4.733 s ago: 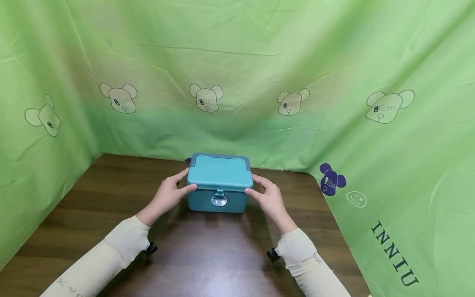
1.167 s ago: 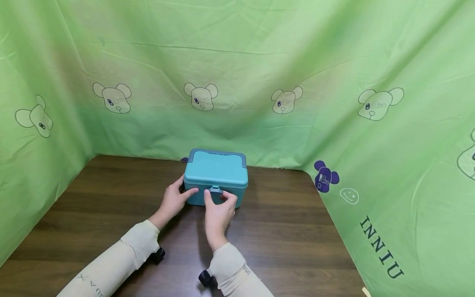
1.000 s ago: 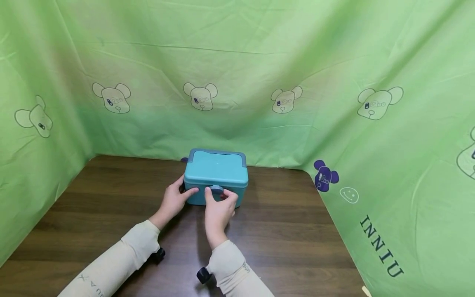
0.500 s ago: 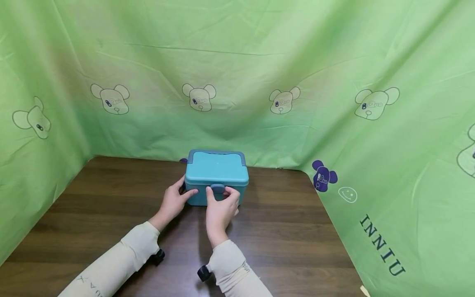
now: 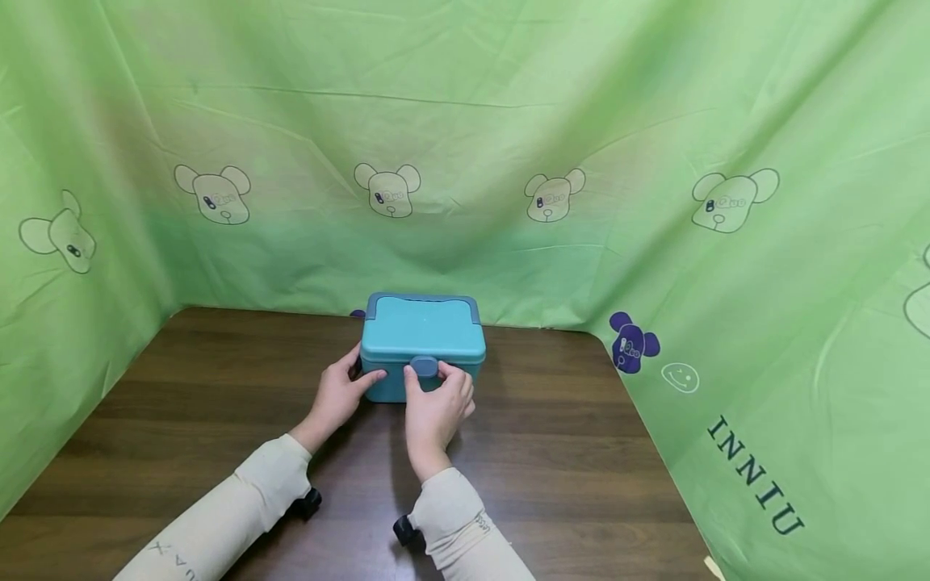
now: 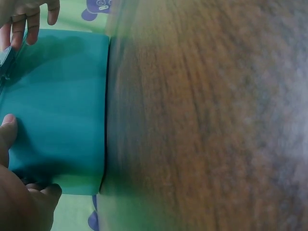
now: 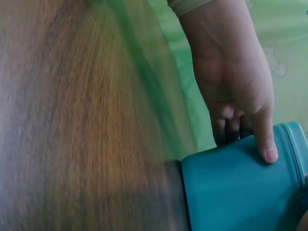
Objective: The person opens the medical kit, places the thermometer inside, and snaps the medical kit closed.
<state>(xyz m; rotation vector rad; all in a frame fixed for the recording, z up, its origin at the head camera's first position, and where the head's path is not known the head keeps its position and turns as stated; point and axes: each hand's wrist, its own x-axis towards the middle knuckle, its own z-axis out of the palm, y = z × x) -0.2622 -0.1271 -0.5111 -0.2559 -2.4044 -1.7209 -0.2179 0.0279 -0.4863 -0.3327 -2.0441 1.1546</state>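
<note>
A teal lidded box (image 5: 424, 328) stands on the wooden table, its lid down. My left hand (image 5: 336, 399) grips its front left corner, with the thumb on the front and the fingers along the side. My right hand (image 5: 438, 411) pinches the blue-grey oval latch (image 5: 425, 367) at the middle of the front, thumb on the left edge, forefinger on the right. In the left wrist view the latch (image 6: 6, 61) shows only at the left edge, beside the right hand's fingers. The right wrist view shows the left hand's thumb (image 7: 269, 151) lying on the front of the box.
Green cloth (image 5: 465, 121) printed with bear heads hangs behind the table and at both sides, close behind the box. Brown tabletop (image 5: 567, 452) spreads in front of and beside it. A small pale object (image 5: 714, 567) shows at the lower right edge.
My right hand has moved from the box's right side to the front latch. The latch, hanging lower at first, has swung upward, its oval face now outward. The left hand stays at the left corner.
</note>
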